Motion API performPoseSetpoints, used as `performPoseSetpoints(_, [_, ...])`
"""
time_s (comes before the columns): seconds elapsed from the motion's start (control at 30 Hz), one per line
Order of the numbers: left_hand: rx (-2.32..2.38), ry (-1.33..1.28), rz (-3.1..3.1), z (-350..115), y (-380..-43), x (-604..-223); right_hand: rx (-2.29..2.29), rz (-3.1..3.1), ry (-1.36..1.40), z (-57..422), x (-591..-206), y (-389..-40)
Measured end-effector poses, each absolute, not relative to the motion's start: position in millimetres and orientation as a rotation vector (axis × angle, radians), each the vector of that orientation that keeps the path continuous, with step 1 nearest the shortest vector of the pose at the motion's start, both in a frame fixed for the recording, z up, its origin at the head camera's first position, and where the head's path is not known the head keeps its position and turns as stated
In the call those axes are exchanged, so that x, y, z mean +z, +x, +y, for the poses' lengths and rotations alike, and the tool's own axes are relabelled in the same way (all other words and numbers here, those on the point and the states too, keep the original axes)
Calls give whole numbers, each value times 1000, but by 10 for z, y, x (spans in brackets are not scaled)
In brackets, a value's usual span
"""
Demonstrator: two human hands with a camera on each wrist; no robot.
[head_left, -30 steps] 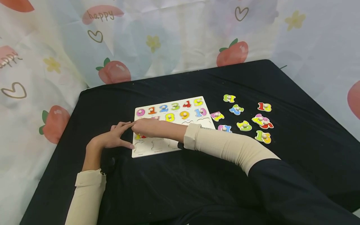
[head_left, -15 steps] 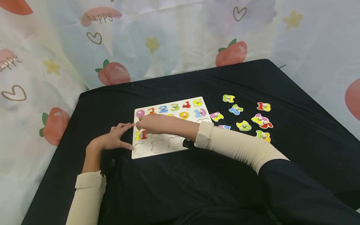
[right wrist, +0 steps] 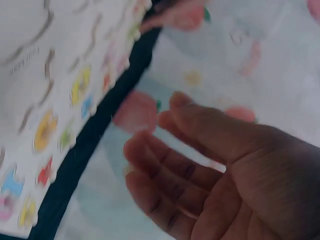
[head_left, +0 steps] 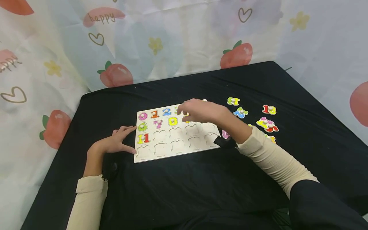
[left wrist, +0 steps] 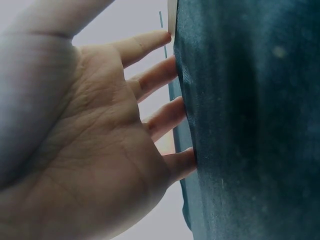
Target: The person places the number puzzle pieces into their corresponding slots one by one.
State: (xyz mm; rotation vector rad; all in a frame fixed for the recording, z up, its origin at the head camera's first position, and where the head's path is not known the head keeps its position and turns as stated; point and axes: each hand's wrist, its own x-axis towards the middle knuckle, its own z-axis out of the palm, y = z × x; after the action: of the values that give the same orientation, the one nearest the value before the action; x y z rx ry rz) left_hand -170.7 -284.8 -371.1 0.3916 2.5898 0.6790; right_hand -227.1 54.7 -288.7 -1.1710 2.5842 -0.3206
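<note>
A white number puzzle board [head_left: 169, 153] lies on the black cloth, with knobbed number pieces in its upper rows and bare recesses in its lower ones. The green 6 [head_left: 142, 126] and the yellow-and-red 11 [head_left: 143, 138] sit at its left side. My left hand [head_left: 115, 142] is spread, its thumb and index fingertip touching the board's left edge; the left wrist view shows its fingertips on the cloth. Above the upper right of the board is my right hand [head_left: 201, 111], fingers loosely bent, holding nothing in the right wrist view. It hides several pieces there.
Loose number pieces lie right of the board, among them a green-yellow 13 [head_left: 233, 101], a blue-green 12 [head_left: 240, 112] and a red-yellow 18 [head_left: 269, 110]. Two pieces overlap near a pink-yellow one [head_left: 265, 122]. A patterned curtain [head_left: 172, 41] hangs behind the table.
My right hand has lifted from the 6 at the board's left side and moved right across it, uncovering the 6, 7, 8 and lower recesses. The left hand has stayed in place.
</note>
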Motion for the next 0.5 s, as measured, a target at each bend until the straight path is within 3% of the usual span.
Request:
performPoseSetpoints(0.23, [676,399,2598,-2869,-1757,-3697,-381,2750,-905,1144,-2721,-2450])
performPoseSetpoints(0.5, [671,415,2586,-2844,-1760,-3764,-421,2801,-707,1716,-2800,-2517])
